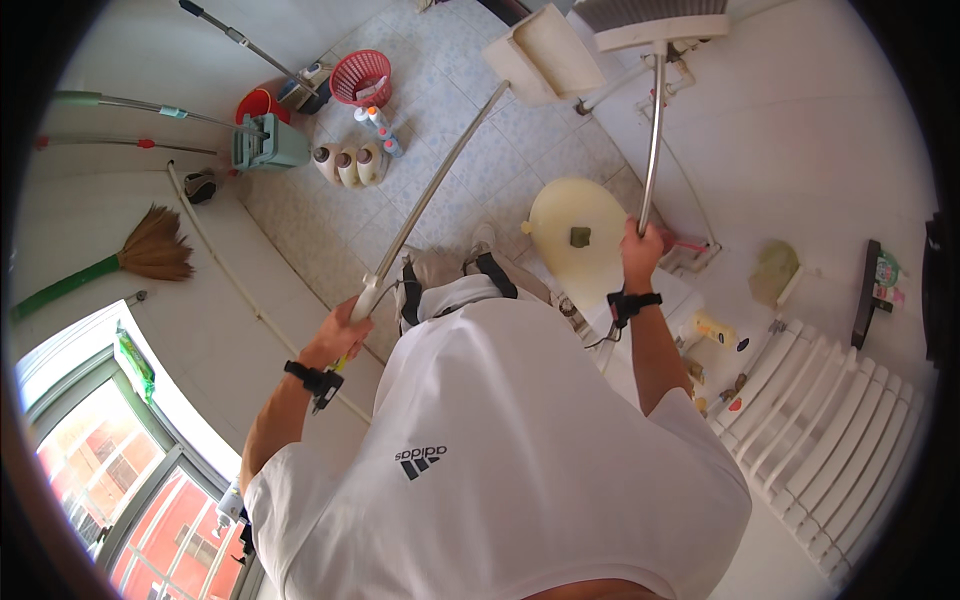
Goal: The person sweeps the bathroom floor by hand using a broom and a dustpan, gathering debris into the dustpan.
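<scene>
My left hand [337, 334] grips the pale handle end of a long-handled dustpan [546, 56]. Its metal pole slants up and away to the cream pan at the top of the view. In my right hand [642, 255] is the metal pole of a broom [664, 28]. The broom's white head and grey-brown bristles are raised at the top right, partly cut off by the picture's rim. Close by my right hand is a closed cream toilet lid [577, 225] with a small dark green block [580, 237] on it.
On the tiled floor [442, 142] stand several bottles [358, 165], a red basket [361, 78] and a teal mop bucket [271, 142]. Mop poles lean at the left wall, where a straw broom [154, 247] hangs. A white radiator [821, 442] is at right, a window [135, 480] at lower left.
</scene>
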Demonstrator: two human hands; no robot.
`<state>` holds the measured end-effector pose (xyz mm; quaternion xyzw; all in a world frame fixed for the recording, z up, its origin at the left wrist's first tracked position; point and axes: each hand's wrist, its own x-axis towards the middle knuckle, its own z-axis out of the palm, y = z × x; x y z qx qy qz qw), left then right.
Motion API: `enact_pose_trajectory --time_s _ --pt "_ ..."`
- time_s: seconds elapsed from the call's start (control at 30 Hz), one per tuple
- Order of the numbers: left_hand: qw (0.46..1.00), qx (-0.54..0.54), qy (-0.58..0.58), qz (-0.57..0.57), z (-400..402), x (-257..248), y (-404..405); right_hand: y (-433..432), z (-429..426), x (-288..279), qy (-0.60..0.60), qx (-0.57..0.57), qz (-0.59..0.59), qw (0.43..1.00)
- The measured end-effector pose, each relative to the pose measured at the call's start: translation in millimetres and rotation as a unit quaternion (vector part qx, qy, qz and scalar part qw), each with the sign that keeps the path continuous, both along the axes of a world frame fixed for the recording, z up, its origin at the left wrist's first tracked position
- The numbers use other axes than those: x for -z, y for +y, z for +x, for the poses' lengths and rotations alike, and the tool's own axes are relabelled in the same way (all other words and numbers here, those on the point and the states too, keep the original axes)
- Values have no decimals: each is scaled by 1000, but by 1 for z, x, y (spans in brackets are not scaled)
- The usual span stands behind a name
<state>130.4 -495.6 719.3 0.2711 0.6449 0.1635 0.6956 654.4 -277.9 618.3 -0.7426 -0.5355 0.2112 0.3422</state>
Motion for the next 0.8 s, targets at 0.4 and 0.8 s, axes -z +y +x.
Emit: enact_pose_trajectory --time_s 0.4,0.8 --pt "987 85 130 -49 -96 -108 -54 121 -17 28 -34 -77 110 990" --pt "918 203 338 32 -147 -161 -44 130 -38 67 44 -116 15 992"
